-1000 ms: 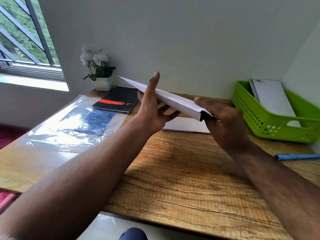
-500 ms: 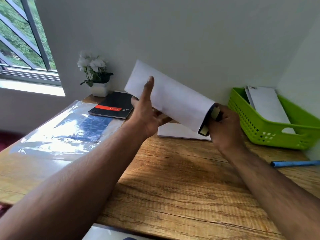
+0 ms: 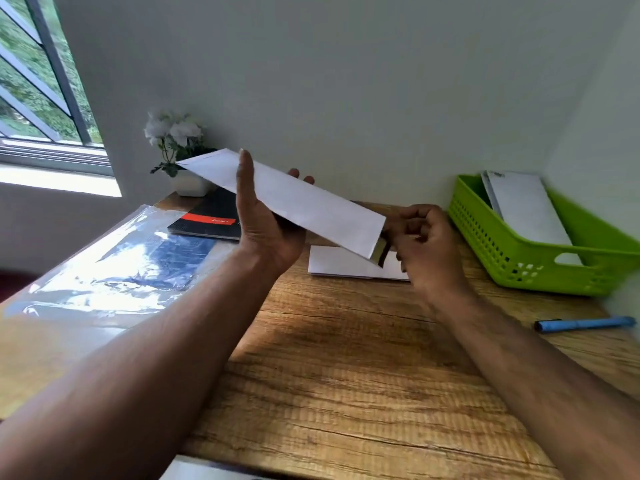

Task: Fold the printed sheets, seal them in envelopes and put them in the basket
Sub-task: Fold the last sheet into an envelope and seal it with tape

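A long white envelope (image 3: 304, 202) is held up above the wooden desk, slanting down to the right. My left hand (image 3: 266, 223) grips it at its middle, thumb in front and fingers behind. My right hand (image 3: 422, 244) is at its lower right end, fingers curled around the flap there. Whether it pinches the flap is unclear. More white folded paper (image 3: 332, 263) lies flat on the desk below. The green basket (image 3: 512, 258) stands at the right with envelopes (image 3: 526, 209) leaning inside.
A clear plastic sleeve (image 3: 114, 268) lies on the left of the desk. Behind it are a black notebook (image 3: 211, 223) and a white flower pot (image 3: 188, 183). A blue pen (image 3: 585, 323) lies near the right edge. The wall stands close behind.
The envelope has tilted from facing me to nearly edge-on and dropped a little. My right hand has shifted at its lower end. The camera view has shifted slightly.
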Demonstrator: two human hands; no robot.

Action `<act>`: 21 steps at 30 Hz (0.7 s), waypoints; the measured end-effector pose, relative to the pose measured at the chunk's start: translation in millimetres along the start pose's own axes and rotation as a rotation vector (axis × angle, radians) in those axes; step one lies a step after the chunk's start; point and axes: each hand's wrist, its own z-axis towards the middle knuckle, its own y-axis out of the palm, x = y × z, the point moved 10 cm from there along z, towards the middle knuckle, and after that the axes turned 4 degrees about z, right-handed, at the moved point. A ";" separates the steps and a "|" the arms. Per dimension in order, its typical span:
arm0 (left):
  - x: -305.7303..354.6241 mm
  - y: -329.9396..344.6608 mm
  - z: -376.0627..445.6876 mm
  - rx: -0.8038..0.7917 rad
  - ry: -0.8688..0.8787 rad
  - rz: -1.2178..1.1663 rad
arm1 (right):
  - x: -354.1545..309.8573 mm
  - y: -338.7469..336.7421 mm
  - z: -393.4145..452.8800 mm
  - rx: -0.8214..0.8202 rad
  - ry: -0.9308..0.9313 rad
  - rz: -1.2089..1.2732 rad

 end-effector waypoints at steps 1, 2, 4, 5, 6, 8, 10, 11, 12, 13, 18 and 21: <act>3.9 -3.3 1.3 0.020 0.018 0.003 | -1.6 0.6 -2.3 -0.007 0.038 0.100; 5.7 -5.2 2.4 0.029 0.028 0.011 | -1.2 4.0 -5.2 -0.036 0.096 0.212; 6.9 -3.8 1.6 0.020 0.032 0.035 | -4.2 10.8 -10.8 -0.083 0.139 0.274; 6.4 -2.7 1.4 0.013 0.031 0.047 | -5.1 13.3 -12.9 -0.102 0.151 0.260; 6.1 -0.5 0.0 0.000 0.033 0.057 | -3.2 17.5 -15.1 -0.129 0.177 0.260; 4.2 3.8 -1.7 -0.029 0.039 0.075 | 7.8 29.4 -21.4 -0.219 0.297 0.314; 0.2 10.0 -4.9 -0.063 0.036 0.094 | 15.8 43.5 -30.0 -0.344 0.420 0.404; -2.9 11.1 -5.7 -0.071 0.027 0.106 | 16.5 50.3 -34.5 -0.406 0.457 0.441; -6.0 11.2 -5.7 -0.075 0.014 0.114 | 15.9 55.8 -37.9 -0.459 0.478 0.470; -9.1 9.7 -5.7 -0.074 -0.003 0.117 | 13.9 59.0 -40.6 -0.491 0.488 0.489; -16.7 3.1 -2.1 -0.079 -0.063 0.114 | 4.9 60.2 -42.5 -0.500 0.469 0.557; -14.6 6.8 -1.2 -0.104 -0.041 0.136 | 3.2 58.5 -40.4 -0.508 0.460 0.565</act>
